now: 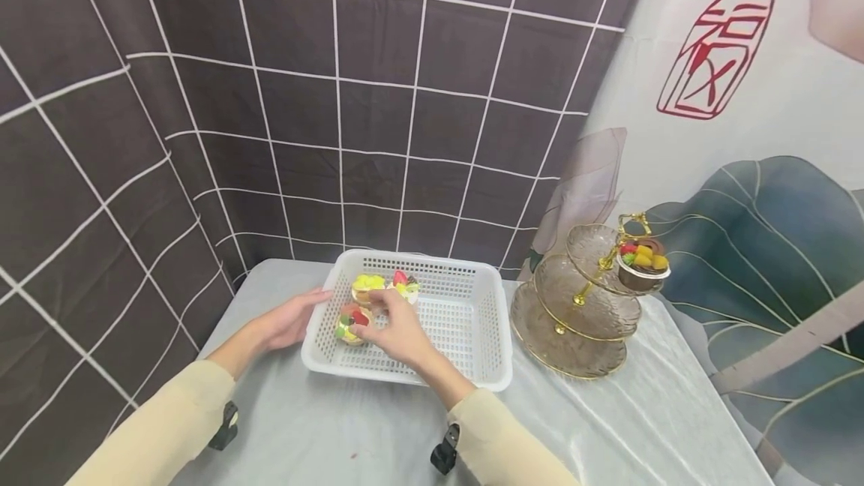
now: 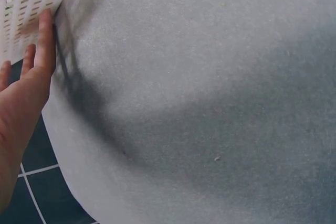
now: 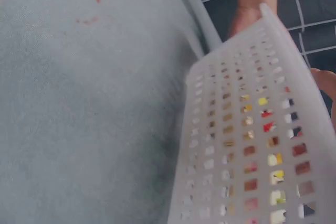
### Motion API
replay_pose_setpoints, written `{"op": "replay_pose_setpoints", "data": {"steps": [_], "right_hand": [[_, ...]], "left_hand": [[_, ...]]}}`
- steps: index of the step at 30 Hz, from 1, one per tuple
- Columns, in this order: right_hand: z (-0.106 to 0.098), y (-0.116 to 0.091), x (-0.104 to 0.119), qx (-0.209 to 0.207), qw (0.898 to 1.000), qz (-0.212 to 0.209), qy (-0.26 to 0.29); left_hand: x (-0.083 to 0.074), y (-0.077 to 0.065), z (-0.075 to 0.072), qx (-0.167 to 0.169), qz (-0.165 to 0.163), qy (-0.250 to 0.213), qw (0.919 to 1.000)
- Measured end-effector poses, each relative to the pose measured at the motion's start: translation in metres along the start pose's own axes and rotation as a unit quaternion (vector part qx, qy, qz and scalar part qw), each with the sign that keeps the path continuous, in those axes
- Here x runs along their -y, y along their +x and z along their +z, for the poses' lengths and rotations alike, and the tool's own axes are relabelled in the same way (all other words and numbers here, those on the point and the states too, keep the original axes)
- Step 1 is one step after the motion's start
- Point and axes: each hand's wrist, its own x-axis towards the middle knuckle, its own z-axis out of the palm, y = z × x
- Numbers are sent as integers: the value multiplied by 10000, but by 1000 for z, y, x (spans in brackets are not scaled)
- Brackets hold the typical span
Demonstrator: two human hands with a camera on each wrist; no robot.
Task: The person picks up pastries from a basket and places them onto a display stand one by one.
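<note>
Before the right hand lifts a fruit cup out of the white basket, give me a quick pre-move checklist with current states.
1. Left hand steadies the basket at its left rim: ok.
2. Right hand is on the front fruit cup: ok; a firm grip: cannot tell.
3. Other cups, yellow-topped cup and strawberry cup, are crowded close: not ok.
4. Tiered stand has bare tiers: ok.
5. Cup on stand sits at the top tier's edge: cannot tell if stable.

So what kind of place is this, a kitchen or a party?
Probably a set-up table for laying out treats, not a real kitchen. A white basket holds little fruit cakes, a gold three-tier stand stands beside it, and hung cloth backdrops take the place of walls.
</note>
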Motion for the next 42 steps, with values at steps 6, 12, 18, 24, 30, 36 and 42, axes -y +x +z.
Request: {"op": "replay_pose_setpoints", "data": {"steps": [6,12,18,24,30,36,42], "right_hand": [[2,6,1,39,9998,16,-212],[2,8,-5,154,9988,201,-418],[4,7,-11,392,9976,226,-526],[10,9,-14,563,9952,331,-726],[16,11,-16,725,9918,382,-980],[19,12,-19,831,9884,309,-1234],[19,13,-17,1214,9846,174,-1246]], "left_hand": [[-1,3,1,6,1,18,10000],[-1,6,4,42,14,-38,10000],[0,5,6,-52,-11,-72,10000],[3,4,2,39,-5,-69,10000],[5,4,-2,119,-51,-78,9999],[4,4,-3,12,-64,-84,9999],[3,4,-5,-40,-30,-51,10000]]}}
